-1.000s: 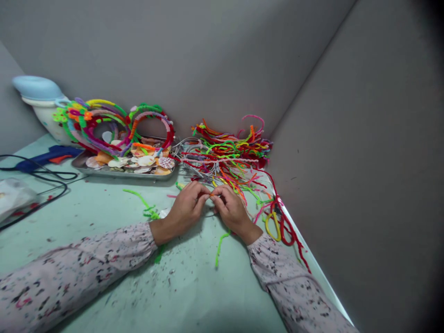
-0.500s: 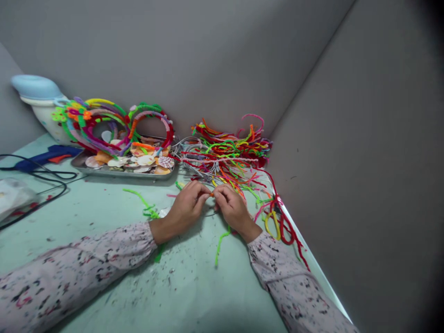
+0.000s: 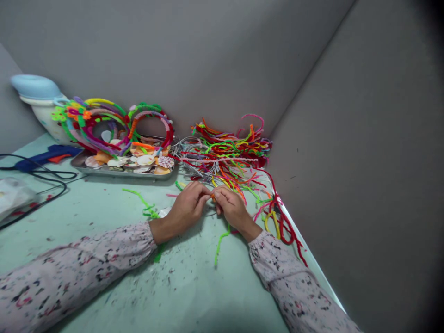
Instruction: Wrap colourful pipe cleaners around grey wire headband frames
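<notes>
My left hand (image 3: 187, 206) and my right hand (image 3: 233, 208) meet over the middle of the table, fingertips nearly touching. Both pinch a small orange fuzzy piece (image 3: 212, 197), mostly covered by the fingers. A thin grey wire loop (image 3: 210, 214) shows just below the fingertips. Left of my left hand lies a bright green fuzzy stem (image 3: 140, 198). Another green stem (image 3: 218, 247) hangs toward the front beside my right wrist. Behind my hands spreads a tangled pile of coloured fuzzy stems (image 3: 231, 150) with grey wires.
A metal tray (image 3: 121, 173) holds shells, with colourful fuzzy headbands (image 3: 104, 129) on it. At left are a blue tool (image 3: 41, 157), black cable (image 3: 60, 194), white plastic bag (image 3: 14, 196) and blue-lidded container (image 3: 40, 92). Yellow-handled scissors (image 3: 276, 224) lie at right.
My right hand has turned slightly and its fingers have shifted a little around the orange piece. My left hand is almost unmoved.
</notes>
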The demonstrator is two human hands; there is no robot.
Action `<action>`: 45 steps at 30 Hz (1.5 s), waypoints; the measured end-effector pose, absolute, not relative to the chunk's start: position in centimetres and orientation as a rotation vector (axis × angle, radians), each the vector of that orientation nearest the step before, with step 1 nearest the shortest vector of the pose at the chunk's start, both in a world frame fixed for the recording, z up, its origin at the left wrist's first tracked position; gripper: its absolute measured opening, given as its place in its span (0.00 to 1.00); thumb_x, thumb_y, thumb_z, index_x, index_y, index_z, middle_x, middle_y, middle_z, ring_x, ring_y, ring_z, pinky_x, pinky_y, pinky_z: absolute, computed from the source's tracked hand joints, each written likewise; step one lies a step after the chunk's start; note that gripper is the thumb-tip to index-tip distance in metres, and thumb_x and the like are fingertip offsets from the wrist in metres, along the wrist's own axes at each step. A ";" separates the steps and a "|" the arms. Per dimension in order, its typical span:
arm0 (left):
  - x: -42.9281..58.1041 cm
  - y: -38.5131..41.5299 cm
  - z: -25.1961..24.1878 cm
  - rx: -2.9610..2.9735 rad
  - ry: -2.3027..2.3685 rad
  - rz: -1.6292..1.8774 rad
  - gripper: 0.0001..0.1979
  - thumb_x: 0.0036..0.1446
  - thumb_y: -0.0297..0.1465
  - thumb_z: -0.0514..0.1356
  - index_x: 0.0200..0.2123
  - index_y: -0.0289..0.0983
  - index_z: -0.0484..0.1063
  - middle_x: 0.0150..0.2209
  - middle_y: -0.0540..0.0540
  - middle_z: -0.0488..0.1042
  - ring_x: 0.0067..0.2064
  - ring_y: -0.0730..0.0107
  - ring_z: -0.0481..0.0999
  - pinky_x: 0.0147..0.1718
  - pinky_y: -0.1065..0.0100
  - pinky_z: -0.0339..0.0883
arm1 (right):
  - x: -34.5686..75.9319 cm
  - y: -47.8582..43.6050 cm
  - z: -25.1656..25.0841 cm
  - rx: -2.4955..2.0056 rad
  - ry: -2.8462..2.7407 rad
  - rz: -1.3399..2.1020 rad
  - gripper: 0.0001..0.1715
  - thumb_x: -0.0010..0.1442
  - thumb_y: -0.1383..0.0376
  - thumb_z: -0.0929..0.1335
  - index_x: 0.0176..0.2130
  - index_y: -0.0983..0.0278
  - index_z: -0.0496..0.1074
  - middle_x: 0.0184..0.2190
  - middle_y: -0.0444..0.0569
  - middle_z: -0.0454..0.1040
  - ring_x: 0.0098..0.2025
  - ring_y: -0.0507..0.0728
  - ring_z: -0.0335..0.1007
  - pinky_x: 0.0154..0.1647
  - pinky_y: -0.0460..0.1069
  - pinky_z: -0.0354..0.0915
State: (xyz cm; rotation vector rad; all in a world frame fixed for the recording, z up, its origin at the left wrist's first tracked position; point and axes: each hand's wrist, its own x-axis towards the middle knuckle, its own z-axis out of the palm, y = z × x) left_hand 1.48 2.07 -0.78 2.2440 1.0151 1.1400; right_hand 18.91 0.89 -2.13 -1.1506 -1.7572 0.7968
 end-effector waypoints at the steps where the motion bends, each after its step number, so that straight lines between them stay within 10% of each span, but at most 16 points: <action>1: 1.5 2.1 -0.7 2.236 1.023 1.141 0.05 0.62 0.28 0.53 0.35 0.37 0.67 0.34 0.47 0.70 0.39 0.65 0.68 0.39 0.63 0.63 | 18.9 0.9 -2.2 -1.147 -1.739 0.792 0.17 0.67 0.57 0.60 0.33 0.62 0.71 0.24 0.42 0.67 0.26 0.50 0.65 0.30 0.46 0.64; 7: 1.3 1.9 -0.3 2.127 1.065 1.155 0.06 0.62 0.29 0.52 0.36 0.37 0.68 0.35 0.46 0.71 0.39 0.65 0.69 0.39 0.63 0.63 | 18.7 0.7 -2.0 -1.099 -1.714 0.662 0.10 0.63 0.65 0.63 0.42 0.61 0.72 0.45 0.49 0.70 0.32 0.51 0.70 0.33 0.48 0.68; 23: 1.3 1.9 -0.3 2.139 1.054 1.195 0.07 0.63 0.30 0.52 0.36 0.37 0.68 0.35 0.46 0.71 0.39 0.65 0.69 0.41 0.63 0.63 | 19.0 1.1 -2.1 -1.110 -1.770 0.343 0.06 0.59 0.63 0.70 0.39 0.58 0.76 0.39 0.48 0.73 0.38 0.54 0.71 0.36 0.49 0.68; 45: 1.4 2.2 -0.6 2.168 1.041 1.151 0.05 0.62 0.28 0.53 0.34 0.36 0.68 0.34 0.47 0.69 0.38 0.66 0.67 0.40 0.64 0.61 | 18.2 0.9 -1.9 -1.145 -1.537 0.892 0.07 0.57 0.61 0.69 0.34 0.62 0.72 0.27 0.42 0.70 0.26 0.50 0.66 0.27 0.45 0.64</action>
